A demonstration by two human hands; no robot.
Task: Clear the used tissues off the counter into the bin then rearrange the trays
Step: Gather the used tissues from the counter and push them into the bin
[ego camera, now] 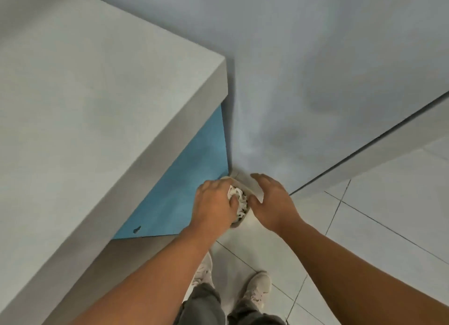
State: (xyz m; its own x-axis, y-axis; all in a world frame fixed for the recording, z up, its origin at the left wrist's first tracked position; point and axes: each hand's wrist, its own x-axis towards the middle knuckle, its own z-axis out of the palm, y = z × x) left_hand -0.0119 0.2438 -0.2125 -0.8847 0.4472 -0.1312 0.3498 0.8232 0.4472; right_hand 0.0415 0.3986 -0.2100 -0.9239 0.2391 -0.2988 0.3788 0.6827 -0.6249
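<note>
At the left, from about 7 o'clock up to 11 o'clock, the grey counter fills most of the view, and its top is bare in the part that shows. Under its edge there is a blue panel, with a small dark mark near the lower corner.

Near the centre, at about 6 o'clock from the middle of the view, the left hand is bent down over the bin. Its fingers are curled around a crumpled white tissue, which it grips at the mouth of the bin. The tissue sits at the top of the bin, and more white paper shows below it inside. The bin is small and pale, and it stands on the floor in the corner where the blue panel meets the wall; most of it is hidden by the two hands.

Just to the right, the right hand is open, with the fingers spread and holding nothing. It is beside the bin's rim; I cannot tell if it touches it.

At 5 o'clock, pale tiles cover the floor, and two light shoes show below the arms.
</note>
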